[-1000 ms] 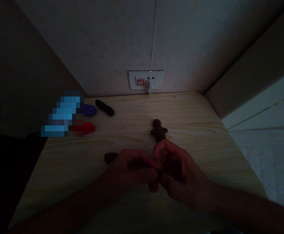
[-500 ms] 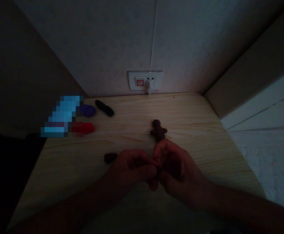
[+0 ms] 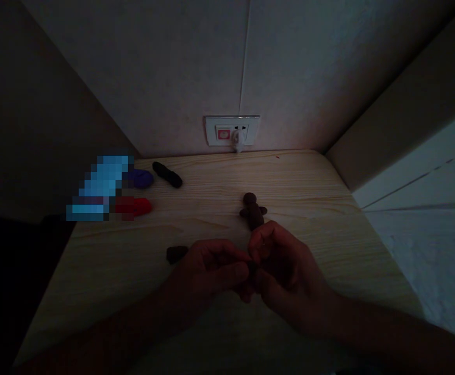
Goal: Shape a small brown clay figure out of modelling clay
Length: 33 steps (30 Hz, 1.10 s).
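Note:
Close together over the near part of the table, my left hand (image 3: 212, 271) and my right hand (image 3: 295, 284) meet at the fingertips. Between them they pinch a small dark brown piece of modelling clay (image 3: 253, 266), mostly covered by the fingers and dim. Just beyond my right fingers lies a brown clay figure (image 3: 254, 214) with a round head, a long body and two short side pieces; its lower end is hidden by the hand. A brown clay lump (image 3: 176, 254) rests left of my left hand, partly behind it.
On the wood-grain table (image 3: 207, 195), a black clay roll (image 3: 167, 175), a purple clay lump (image 3: 141, 178) and a red clay lump (image 3: 142, 207) lie at the back left, beside a pixelated bright blue shape (image 3: 106, 182). A wall socket (image 3: 231, 130) with a plug sits behind.
My fingers have shifted slightly around the small clay piece, the right hand's upper fingers a little to the right. The things on the table have stayed in place.

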{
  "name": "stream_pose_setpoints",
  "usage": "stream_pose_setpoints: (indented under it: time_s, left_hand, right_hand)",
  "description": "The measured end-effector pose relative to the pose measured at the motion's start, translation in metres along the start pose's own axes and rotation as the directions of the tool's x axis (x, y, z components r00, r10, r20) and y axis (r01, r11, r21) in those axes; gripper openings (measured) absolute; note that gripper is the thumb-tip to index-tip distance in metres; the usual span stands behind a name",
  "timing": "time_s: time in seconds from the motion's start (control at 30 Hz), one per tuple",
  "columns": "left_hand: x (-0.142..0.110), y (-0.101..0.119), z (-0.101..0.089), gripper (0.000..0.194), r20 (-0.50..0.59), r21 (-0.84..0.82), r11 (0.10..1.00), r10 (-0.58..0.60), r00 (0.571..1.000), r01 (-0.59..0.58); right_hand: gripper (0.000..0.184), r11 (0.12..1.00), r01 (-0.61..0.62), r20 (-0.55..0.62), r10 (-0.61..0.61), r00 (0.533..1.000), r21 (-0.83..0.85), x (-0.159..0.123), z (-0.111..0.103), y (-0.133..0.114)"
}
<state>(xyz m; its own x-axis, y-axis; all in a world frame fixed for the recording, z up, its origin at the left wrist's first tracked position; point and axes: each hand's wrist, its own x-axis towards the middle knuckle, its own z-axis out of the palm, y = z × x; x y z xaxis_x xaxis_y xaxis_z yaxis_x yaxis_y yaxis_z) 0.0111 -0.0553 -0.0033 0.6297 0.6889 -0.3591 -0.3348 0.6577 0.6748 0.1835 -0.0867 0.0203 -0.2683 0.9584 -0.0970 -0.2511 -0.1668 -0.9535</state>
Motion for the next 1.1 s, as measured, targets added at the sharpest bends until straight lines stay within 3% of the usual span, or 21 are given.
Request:
stream_pose_setpoints:
  time_s: [0.27,0.47,0.6,0.8,0.93,1.1]
  left_hand:
    - [-0.001,0.001,0.002,0.02,-0.039,0.016,1.0,0.012,0.999,-0.011]
    - [0.002,0.0,0.0,0.02,-0.016,-0.074,0.996,0.048,0.999,-0.049]
    - [0.003,0.0,0.0,0.024,-0.049,-0.064,0.995,0.079,0.996,-0.083]
    - [0.002,0.007,-0.002,0.025,-0.17,0.107,0.981,0.179,0.969,-0.162]
    - [-0.002,0.012,-0.004,0.015,-0.141,0.235,0.944,0.268,0.953,-0.23]
    - [-0.005,0.014,-0.001,0.016,-0.1,0.337,0.881,0.385,0.918,-0.332]
  right_hand:
    - [0.031,0.893,0.237,-0.088,-0.29,0.953,-0.382,-0.005,-0.002,0.007]
    - [0.024,0.929,0.246,-0.076,-0.276,0.958,-0.275,-0.005,-0.004,0.005]
    - [0.033,0.907,0.288,-0.055,-0.319,0.946,-0.307,-0.004,-0.005,0.008]
    - [0.029,0.816,0.347,-0.034,-0.407,0.913,-0.463,0.001,-0.01,0.01]
    - [0.027,0.765,0.4,0.002,-0.462,0.887,-0.505,0.001,-0.014,0.009]
    - [0.03,0.743,0.422,0.005,-0.491,0.871,-0.519,0.001,-0.014,0.009]
